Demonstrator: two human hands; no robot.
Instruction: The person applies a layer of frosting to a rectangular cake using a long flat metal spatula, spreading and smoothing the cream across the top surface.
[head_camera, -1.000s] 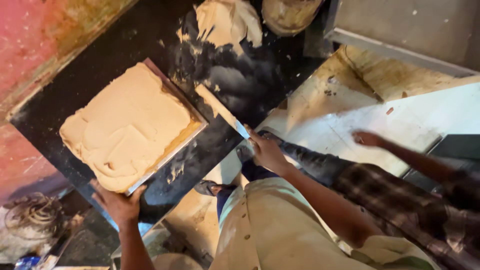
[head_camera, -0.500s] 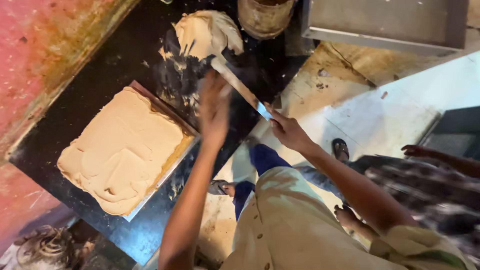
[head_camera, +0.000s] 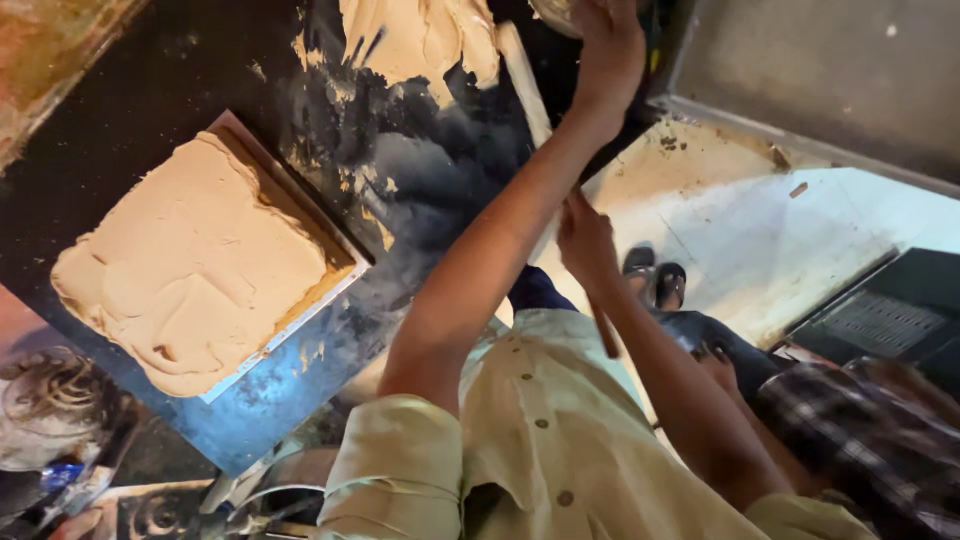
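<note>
1. My right hand (head_camera: 588, 240) is clenched round the lower end of a long flat metal scraper blade (head_camera: 527, 90), which runs up across the dark, dough-smeared work surface (head_camera: 430, 170) to a soft tan mound of dough (head_camera: 420, 40) at the top of the view.

2. My left hand (head_camera: 610, 50) reaches to the far end of the surface, at the rim of a round vessel (head_camera: 555, 12); whether it grips that rim or only rests there I cannot tell, the edge of the view cuts it off.

3. The mound looks soft, sticky and heavy, likely to tear and cling if pulled by the fingers; the stiff blade slid under its edge is the better purchase, and I would hold the blade low, where it is clean.

4. A rectangular metal tray (head_camera: 345, 285), heaped level with smoothed tan dough (head_camera: 200, 265), lies well apart from the mound on the left.

5. Open room lies between tray and mound. The surface's near edge drops to a pale floor (head_camera: 760, 230), where another person's dark sandals (head_camera: 655, 280) stand near my right arm.
</note>
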